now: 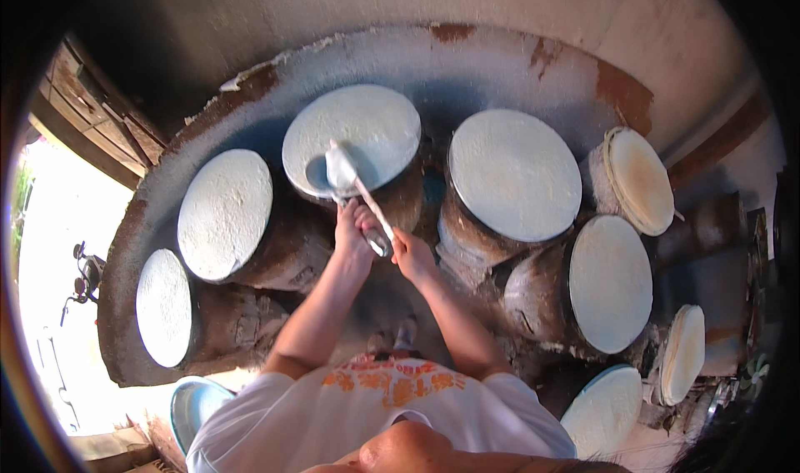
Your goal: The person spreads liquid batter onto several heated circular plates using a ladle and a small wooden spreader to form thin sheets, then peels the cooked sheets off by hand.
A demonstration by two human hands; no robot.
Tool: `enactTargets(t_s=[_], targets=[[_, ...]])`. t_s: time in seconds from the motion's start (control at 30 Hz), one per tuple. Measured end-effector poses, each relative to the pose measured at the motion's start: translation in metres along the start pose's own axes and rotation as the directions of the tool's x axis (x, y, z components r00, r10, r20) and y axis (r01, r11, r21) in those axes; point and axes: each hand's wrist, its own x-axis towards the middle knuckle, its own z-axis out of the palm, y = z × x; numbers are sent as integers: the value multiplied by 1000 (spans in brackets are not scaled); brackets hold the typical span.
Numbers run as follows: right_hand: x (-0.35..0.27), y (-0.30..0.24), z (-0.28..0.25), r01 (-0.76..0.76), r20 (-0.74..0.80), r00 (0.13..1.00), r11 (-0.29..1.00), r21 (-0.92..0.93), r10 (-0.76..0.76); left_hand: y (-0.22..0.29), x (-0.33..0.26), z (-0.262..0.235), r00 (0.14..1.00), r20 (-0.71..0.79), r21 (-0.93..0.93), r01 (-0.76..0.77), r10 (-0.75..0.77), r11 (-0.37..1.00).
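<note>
My left hand [353, 223] is closed round the handle of what looks like a metal ladle [317, 174], whose round bowl is over the near edge of a pale, round-topped drum [367, 119]. In my right hand [410, 255] is the wooden stick of a paddle [340, 171] with a flat white head. The paddle's head lies across the ladle's bowl, and its stick crosses above my left hand. White, wet-looking material covers the drum top. I cannot tell whether either tool touches it.
More round white-topped drums stand around me: two on the left [225, 215] [164, 308] and several on the right [517, 173] [611, 283]. A curved, crusted wall [500, 65] rises behind them. At lower left is a light-blue basin [196, 406]. Bright daylight enters at far left.
</note>
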Motion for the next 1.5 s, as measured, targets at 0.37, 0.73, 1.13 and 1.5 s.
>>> enactTargets(t_s=[0.37, 0.73, 1.13, 1.5], targets=[[-8, -44, 21, 268, 251, 945, 939, -217, -211, 89, -232, 3, 817, 574, -381, 335, -63, 862], [-217, -65, -8, -552, 509, 808, 685, 476, 296, 251, -571, -225, 661, 29, -58, -748, 750, 661], [-303, 30, -321, -600, -673, 621, 796, -79, 401, 104, -288, -193, 582, -63, 988, -78, 811, 133], [-280, 227, -552, -824, -853, 272, 565, 33, 446, -225, -70, -76, 988, 153, 985, -152, 5, -83]])
